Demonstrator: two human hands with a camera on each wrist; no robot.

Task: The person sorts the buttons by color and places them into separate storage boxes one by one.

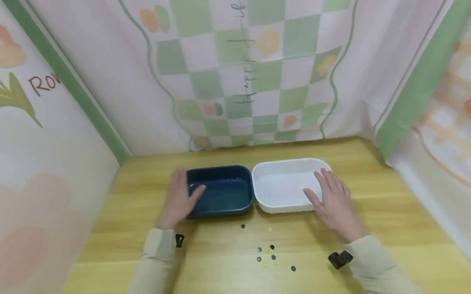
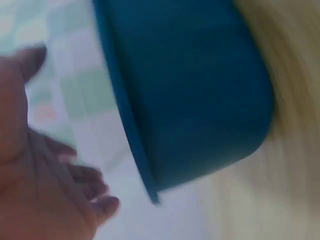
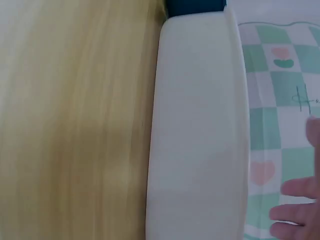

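A dark blue rectangular container (image 1: 222, 195) stands on the table, side by side with a white one (image 1: 280, 207). My left hand (image 1: 178, 199) is at the blue container's left end, thumb apart from the fingers and over the rim in the head view. In the left wrist view this hand (image 2: 45, 165) has relaxed fingers beside the blue outer wall (image 2: 195, 100), holding nothing. Over the white container's right end, my right hand (image 1: 334, 203) has its fingers spread. The right wrist view shows its fingers (image 3: 297, 187) beyond the white wall (image 3: 200, 130), with nothing held.
Several small dark and yellow button-like discs (image 1: 272, 247) lie scattered on the wooden table (image 1: 213, 274) in front of the containers. A checked green and white cloth (image 1: 243, 76) hangs behind, and printed curtains (image 1: 52, 133) flank the table.
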